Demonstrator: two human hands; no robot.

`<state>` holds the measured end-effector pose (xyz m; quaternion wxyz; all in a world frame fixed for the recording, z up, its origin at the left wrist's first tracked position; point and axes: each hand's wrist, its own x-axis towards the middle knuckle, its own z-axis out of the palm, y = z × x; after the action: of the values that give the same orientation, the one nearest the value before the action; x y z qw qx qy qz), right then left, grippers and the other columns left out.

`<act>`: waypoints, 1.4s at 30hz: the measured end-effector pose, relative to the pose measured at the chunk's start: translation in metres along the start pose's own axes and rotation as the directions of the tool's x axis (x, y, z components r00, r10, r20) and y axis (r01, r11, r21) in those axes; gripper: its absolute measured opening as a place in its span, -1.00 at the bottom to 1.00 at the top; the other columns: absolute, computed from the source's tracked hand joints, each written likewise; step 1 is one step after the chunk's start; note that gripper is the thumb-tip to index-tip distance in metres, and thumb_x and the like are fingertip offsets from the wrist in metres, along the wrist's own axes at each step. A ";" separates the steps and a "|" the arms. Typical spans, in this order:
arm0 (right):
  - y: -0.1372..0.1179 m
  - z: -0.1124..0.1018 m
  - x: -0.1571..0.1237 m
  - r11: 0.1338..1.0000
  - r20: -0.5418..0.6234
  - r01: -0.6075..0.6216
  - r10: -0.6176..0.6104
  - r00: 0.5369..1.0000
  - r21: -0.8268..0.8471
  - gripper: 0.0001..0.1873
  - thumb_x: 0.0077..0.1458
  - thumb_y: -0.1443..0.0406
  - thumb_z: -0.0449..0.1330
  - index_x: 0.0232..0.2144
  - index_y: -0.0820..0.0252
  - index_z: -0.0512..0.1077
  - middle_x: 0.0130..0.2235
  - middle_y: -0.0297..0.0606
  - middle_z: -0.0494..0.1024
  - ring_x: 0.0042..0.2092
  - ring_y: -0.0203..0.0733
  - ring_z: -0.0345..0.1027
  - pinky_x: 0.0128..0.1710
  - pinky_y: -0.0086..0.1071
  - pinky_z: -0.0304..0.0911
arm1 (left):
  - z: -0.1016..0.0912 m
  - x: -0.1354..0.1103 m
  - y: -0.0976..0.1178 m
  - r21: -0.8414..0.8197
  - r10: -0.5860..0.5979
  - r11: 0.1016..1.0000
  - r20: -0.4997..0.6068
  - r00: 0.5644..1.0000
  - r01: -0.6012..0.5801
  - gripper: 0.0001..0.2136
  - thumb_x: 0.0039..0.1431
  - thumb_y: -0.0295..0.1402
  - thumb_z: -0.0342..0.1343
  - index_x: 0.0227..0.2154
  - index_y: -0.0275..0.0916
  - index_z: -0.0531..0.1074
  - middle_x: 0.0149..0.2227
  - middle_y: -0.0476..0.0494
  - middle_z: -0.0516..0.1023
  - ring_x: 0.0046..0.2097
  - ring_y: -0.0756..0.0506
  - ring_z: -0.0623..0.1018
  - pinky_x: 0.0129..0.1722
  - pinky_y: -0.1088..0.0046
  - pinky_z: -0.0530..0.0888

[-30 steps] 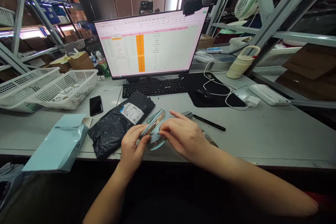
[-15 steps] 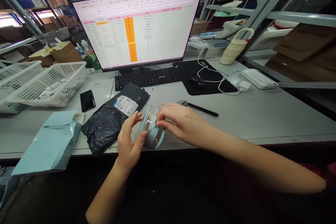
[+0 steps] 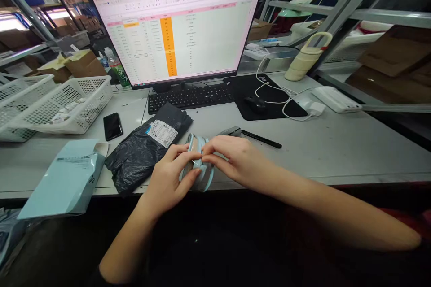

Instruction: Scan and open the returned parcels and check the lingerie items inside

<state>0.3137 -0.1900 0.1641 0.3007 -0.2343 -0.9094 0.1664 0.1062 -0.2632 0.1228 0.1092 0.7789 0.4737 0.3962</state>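
A small rounded, see-through case with light-blue edging [image 3: 206, 179] is held upright at the desk's front edge, between both hands. My left hand [image 3: 175, 172] grips it from the left, thumb low and fingers over its upper side. With fingertips pinched together, my right hand [image 3: 232, 157] holds the case's upper edge; the exact spot under the fingertips is hidden. Left of the case lies a black plastic mailer [image 3: 134, 157] with a white label [image 3: 162, 133]. Further left, a light-blue paper packet [image 3: 63, 179] hangs partly over the desk edge.
A monitor [image 3: 215, 36] stands behind a black keyboard [image 3: 191, 98]. White perforated baskets [image 3: 74, 119] and a phone [image 3: 112, 126] are on the left. To the right are a black pen [image 3: 261, 139], a mouse [image 3: 255, 104], a white cable, a cream bottle [image 3: 305, 60] and a metal rack.
My left hand's fingers have closed over the top of the case, near my right fingertips. My right hand stays pinched on the case. The view has shifted slightly.
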 end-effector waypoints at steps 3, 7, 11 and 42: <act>-0.003 -0.010 0.010 0.997 0.094 -0.069 0.072 0.993 -0.035 -0.80 0.32 0.30 0.16 -0.40 0.19 0.41 -0.40 -0.31 0.52 -0.38 -0.25 0.35 -0.34 -0.38 0.15 | -0.001 0.004 0.000 -0.007 0.028 1.000 -0.008 1.000 -0.028 -0.75 0.37 -0.39 0.06 0.06 -0.15 0.42 0.00 -0.16 0.48 0.11 -0.13 0.47 0.10 0.31 0.42; -0.004 -0.018 0.027 0.990 0.188 -0.129 0.136 0.973 -0.051 -0.80 0.28 0.35 0.17 -0.44 0.18 0.38 -0.42 -0.34 0.51 -0.40 -0.27 0.31 -0.36 -0.40 0.08 | 0.001 0.004 -0.004 -0.005 0.068 0.998 -0.081 0.994 -0.069 -0.74 0.38 -0.42 0.04 0.08 -0.18 0.42 -0.10 -0.15 0.51 -0.05 -0.10 0.50 -0.03 0.35 0.43; 0.010 -0.020 0.043 0.979 0.246 -0.134 0.170 0.954 -0.156 -0.83 0.25 0.35 0.18 -0.43 0.18 0.39 -0.40 -0.30 0.51 -0.36 -0.24 0.32 -0.33 -0.38 0.06 | 0.007 -0.002 -0.009 -0.006 0.082 0.997 -0.121 0.989 -0.083 -0.69 0.37 -0.46 0.03 0.13 -0.20 0.40 -0.25 -0.10 0.48 -0.24 -0.06 0.47 -0.23 0.41 0.40; 0.098 0.031 0.033 0.897 0.351 -0.410 0.334 0.875 0.168 -0.02 -0.34 -0.16 0.41 0.20 -0.44 0.25 0.29 -0.32 0.37 0.29 0.18 0.25 0.12 -0.17 0.41 | -0.001 -0.068 -0.026 -0.391 -0.477 0.834 -0.161 0.864 0.388 -0.08 0.13 0.03 0.28 0.44 -0.07 -0.05 0.29 -0.33 0.28 0.30 -0.32 0.33 0.31 0.03 0.29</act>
<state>0.3022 -0.0958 0.1124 0.1405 -0.3387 -0.8563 0.3637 0.0730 -0.3056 0.0745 0.2704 0.5619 0.5716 0.5333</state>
